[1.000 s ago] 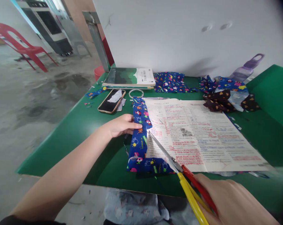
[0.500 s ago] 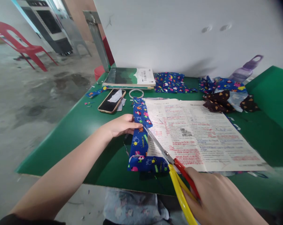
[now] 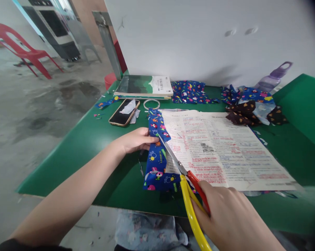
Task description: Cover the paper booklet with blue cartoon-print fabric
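Blue patterned cloth [image 3: 155,165]: on the green table [image 3: 94,164], along the left and near sides of the printed sheet [image 3: 225,153].
Left hand [image 3: 136,140]: pinching the cloth's left edge, thumb on top; about where it was a second ago.
Right hand [image 3: 225,209]: curled round the red and yellow handles of the scissors [image 3: 180,164], shifted left since then.
Scissors: moved farther left and far; the tip is now just beside the left thumb.
Cloth lettering: "Loveable", in yellow.
Sheet writing: dense print with red and blue marks, too small to read.
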`<state>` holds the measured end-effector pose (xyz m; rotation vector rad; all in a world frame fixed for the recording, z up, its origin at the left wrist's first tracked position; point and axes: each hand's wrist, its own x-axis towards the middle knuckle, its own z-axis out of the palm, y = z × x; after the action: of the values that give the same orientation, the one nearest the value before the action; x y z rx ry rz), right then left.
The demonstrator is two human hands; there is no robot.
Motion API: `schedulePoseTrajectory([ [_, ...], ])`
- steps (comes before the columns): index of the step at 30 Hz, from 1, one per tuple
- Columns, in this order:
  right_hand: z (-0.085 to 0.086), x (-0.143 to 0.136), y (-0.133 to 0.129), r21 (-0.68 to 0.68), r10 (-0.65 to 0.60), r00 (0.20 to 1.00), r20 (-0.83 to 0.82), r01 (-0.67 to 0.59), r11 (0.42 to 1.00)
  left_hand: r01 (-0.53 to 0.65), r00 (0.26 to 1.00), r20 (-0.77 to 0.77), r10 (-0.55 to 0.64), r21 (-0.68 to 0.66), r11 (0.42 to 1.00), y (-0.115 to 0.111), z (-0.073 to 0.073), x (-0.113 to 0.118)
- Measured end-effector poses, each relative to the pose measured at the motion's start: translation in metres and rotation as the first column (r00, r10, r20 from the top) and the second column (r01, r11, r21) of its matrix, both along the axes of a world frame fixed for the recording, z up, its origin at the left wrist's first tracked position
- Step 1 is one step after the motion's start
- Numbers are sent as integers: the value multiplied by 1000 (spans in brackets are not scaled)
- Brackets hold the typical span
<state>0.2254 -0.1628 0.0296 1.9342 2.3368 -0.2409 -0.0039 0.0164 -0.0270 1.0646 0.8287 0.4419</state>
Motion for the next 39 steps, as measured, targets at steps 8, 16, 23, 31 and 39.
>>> schedulePoseTrajectory([
  [8,1,-10,8,-51,-46,999,-20,45,998,-22,999,42,23,-20,1000,-4,4,3],
  [16,5,-16,13,-172,-132,989,-62,119,978,-40,997,65,44,-64,997,-3,1,4],
  [23,3,-18,11,-150,-123,988,-98,107,983,-48,995,88,56,-95,994,-5,3,8],
  [31,4,-20,10,-144,-112,984,-135,93,985,-29,994,99,40,-105,994,-5,4,8],
  [39,5,-22,12,-245,-168,972,-165,124,962,-52,993,101,64,-117,992,-5,2,7],
])
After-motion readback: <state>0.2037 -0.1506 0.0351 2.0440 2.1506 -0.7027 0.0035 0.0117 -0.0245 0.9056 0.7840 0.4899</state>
